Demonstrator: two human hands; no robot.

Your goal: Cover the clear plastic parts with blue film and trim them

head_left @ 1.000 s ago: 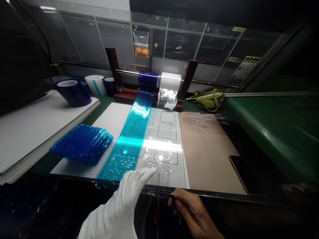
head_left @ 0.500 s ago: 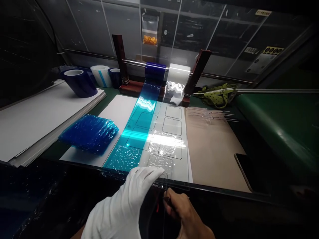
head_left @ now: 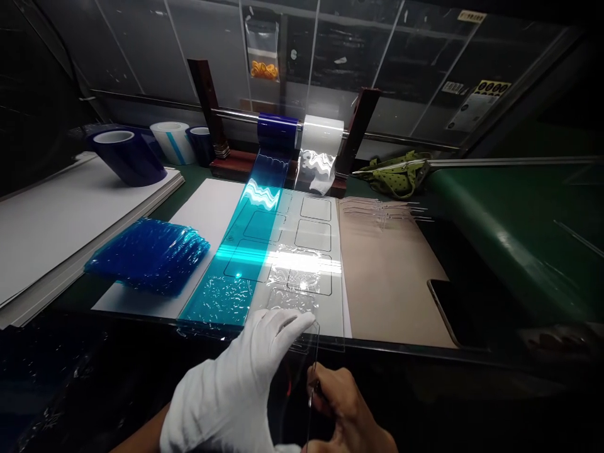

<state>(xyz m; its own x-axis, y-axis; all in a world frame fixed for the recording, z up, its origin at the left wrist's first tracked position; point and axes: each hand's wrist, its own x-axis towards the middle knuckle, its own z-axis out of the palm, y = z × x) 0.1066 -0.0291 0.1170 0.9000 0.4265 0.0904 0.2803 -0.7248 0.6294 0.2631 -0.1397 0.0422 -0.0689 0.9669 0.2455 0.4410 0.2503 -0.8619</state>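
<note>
My left hand [head_left: 245,377], in a white glove, grips a thin clear plate [head_left: 312,352] by its upper edge, near the table's front edge. The plate is seen almost edge-on. My bare right hand [head_left: 344,402] is curled at the plate's right side, fingers closed on a small, dark, thin item too hidden to name. Beyond the hands, a blue film strip [head_left: 255,220] runs down from a blue roll [head_left: 278,129] over a white sheet with rounded outlines [head_left: 315,234]. Clear film [head_left: 292,299] lies beside the strip.
Blue film pieces [head_left: 148,255] are stacked at the left, near tape rolls [head_left: 172,141] and white boards [head_left: 56,214]. A white roll [head_left: 323,135] hangs on the rod. A phone [head_left: 446,311] rests on brown board [head_left: 382,270]; a green pouch [head_left: 396,173] sits behind.
The view has shifted, so the table items appear further left. The clear plate now shows more plainly between my hands, and my right hand has moved slightly down along it.
</note>
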